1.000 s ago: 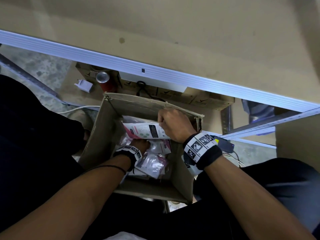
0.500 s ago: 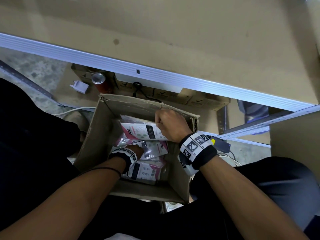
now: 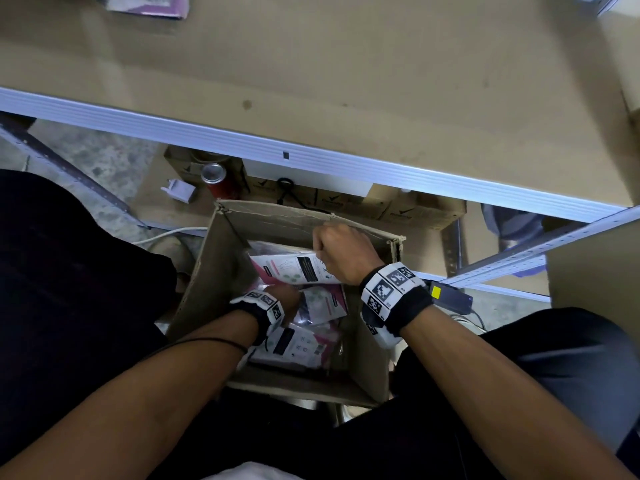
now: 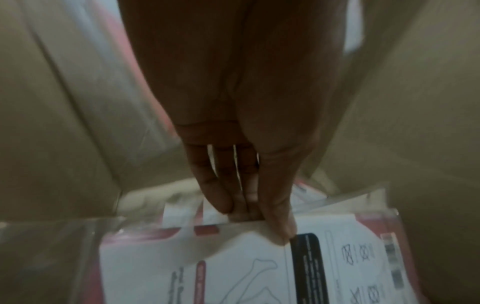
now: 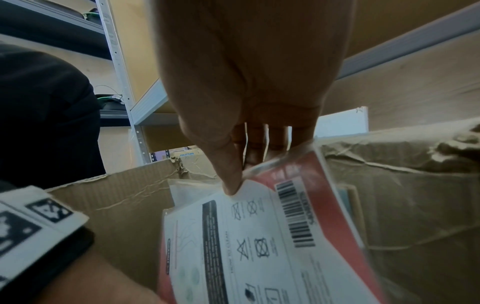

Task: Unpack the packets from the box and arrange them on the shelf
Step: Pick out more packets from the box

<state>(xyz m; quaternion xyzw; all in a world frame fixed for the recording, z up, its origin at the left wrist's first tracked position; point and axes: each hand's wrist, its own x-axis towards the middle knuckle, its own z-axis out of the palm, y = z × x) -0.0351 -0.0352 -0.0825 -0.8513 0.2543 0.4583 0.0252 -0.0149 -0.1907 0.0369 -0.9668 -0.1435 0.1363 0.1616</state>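
An open cardboard box (image 3: 214, 271) stands on the floor between my knees, holding several pink-and-white packets in clear wrap. My right hand (image 3: 343, 254) is at the box's far right corner and pinches the top edge of one packet (image 3: 294, 270), thumb on its printed back (image 5: 259, 236). My left hand (image 3: 287, 296) reaches deep into the box, and its thumb and fingers (image 4: 249, 205) pinch the top edge of another packet (image 4: 246, 263). More packets (image 3: 294, 348) lie below. The tan shelf board (image 3: 346, 81) runs across above the box.
One pink packet (image 3: 149, 3) lies on the shelf at the far left. Under the shelf sit a red can (image 3: 218, 180), a white plug (image 3: 180, 190) and flat brown cartons (image 3: 398, 209). A black adapter (image 3: 450, 297) lies right of the box. Metal shelf uprights stand on both sides.
My view has tilted up, showing more of the shelf. The left hand has shifted a little inside the box onto another packet. The right hand keeps its packet at the far corner.
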